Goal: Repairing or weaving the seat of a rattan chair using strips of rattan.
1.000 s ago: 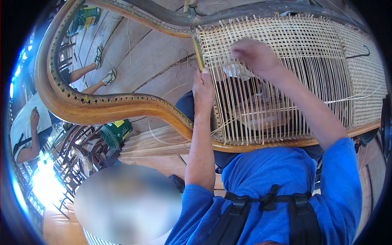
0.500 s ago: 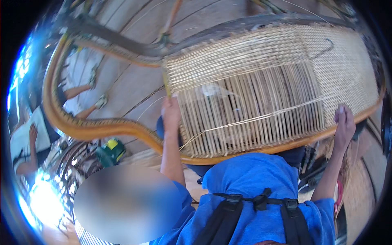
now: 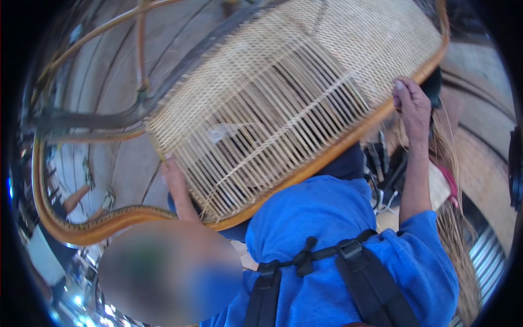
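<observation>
A rattan chair frame [image 3: 305,181] lies across my lap, its woven cane panel [image 3: 376,43] dense at the far side and right. Bare parallel slats [image 3: 261,117] show in the middle. A pale cane strand [image 3: 278,133] runs diagonally across them. My left hand [image 3: 177,180] is closed round the panel's left edge, its fingers partly hidden. Beside the orange front rail, toward the right, my right hand [image 3: 412,109] is closed with thumb and fingers together. Whatever it may hold is too small to make out.
A curved orange arm [image 3: 81,234] of the frame sweeps left, and a dark pole [image 3: 103,119] joins it. Long loose fibres [image 3: 457,250] hang at my right, near dark-handled tools [image 3: 376,158]. Another person's legs [image 3: 81,199] show at far left.
The frame appears turned in view, its right end now higher and its left end lower. My right hand appears higher and further left, still closed. My left hand stays on the panel's edge.
</observation>
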`<state>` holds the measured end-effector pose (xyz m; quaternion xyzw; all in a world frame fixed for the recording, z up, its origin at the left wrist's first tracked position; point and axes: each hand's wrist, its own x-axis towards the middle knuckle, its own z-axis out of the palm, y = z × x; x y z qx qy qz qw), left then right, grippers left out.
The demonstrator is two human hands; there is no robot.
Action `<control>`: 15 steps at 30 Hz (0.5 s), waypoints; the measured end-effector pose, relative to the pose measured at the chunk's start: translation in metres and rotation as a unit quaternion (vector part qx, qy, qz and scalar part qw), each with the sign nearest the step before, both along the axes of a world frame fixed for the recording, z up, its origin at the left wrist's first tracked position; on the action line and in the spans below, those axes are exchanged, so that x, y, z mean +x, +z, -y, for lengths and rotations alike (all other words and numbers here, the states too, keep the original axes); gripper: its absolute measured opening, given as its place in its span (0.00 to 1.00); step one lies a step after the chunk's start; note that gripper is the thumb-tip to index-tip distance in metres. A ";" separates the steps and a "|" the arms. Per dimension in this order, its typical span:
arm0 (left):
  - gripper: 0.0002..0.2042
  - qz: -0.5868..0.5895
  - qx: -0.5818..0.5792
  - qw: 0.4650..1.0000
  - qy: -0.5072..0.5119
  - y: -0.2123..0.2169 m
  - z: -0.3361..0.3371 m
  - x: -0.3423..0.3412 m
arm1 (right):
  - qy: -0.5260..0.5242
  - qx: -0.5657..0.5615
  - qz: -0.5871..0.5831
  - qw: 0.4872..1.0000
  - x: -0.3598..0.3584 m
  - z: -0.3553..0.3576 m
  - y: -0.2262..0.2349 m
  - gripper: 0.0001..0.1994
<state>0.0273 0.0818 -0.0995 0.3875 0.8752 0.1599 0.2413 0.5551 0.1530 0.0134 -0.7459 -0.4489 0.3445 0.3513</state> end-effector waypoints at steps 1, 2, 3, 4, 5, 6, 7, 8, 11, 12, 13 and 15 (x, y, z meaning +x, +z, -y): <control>0.22 0.040 0.017 0.999 0.014 -0.003 -0.001 0.008 | -0.016 -0.008 -0.004 1.000 0.012 0.009 0.003 0.10; 0.22 0.079 0.030 0.996 0.027 -0.007 0.000 0.016 | -0.029 -0.031 -0.008 0.999 0.028 0.027 0.002 0.09; 0.22 0.091 0.028 0.995 0.011 -0.012 0.003 0.020 | -0.038 -0.047 -0.018 0.998 0.045 0.042 -0.008 0.09; 0.22 0.066 0.045 0.997 -0.019 -0.012 0.008 0.019 | -0.031 -0.044 -0.042 0.998 0.058 0.061 -0.019 0.10; 0.21 0.037 0.063 0.996 -0.046 -0.012 0.008 0.019 | -0.045 -0.092 -0.021 0.995 0.070 0.082 -0.032 0.09; 0.21 0.038 0.064 0.996 -0.051 -0.014 0.006 0.025 | -0.086 -0.089 -0.039 0.992 0.073 0.104 -0.046 0.08; 0.21 0.119 0.065 0.990 0.024 -0.017 0.002 0.033 | -0.068 -0.137 0.044 0.987 0.086 0.124 -0.059 0.08; 0.21 0.193 0.066 0.974 0.101 -0.015 0.000 0.037 | -0.017 -0.146 0.148 0.978 0.096 0.147 -0.077 0.08; 0.21 0.178 0.031 0.979 0.097 -0.008 -0.004 0.045 | 0.023 -0.158 0.327 0.932 0.096 0.181 -0.096 0.12; 0.18 0.024 -0.056 0.997 -0.039 0.002 -0.005 0.046 | 0.010 -0.162 0.407 0.899 0.095 0.185 -0.099 0.15; 0.18 0.021 -0.055 0.998 -0.037 0.008 -0.005 0.051 | 0.012 -0.161 0.405 0.900 0.096 0.188 -0.102 0.15; 0.20 -0.026 -0.097 0.990 -0.103 0.032 -0.007 0.060 | 0.036 -0.307 0.350 0.884 0.102 0.188 -0.110 0.16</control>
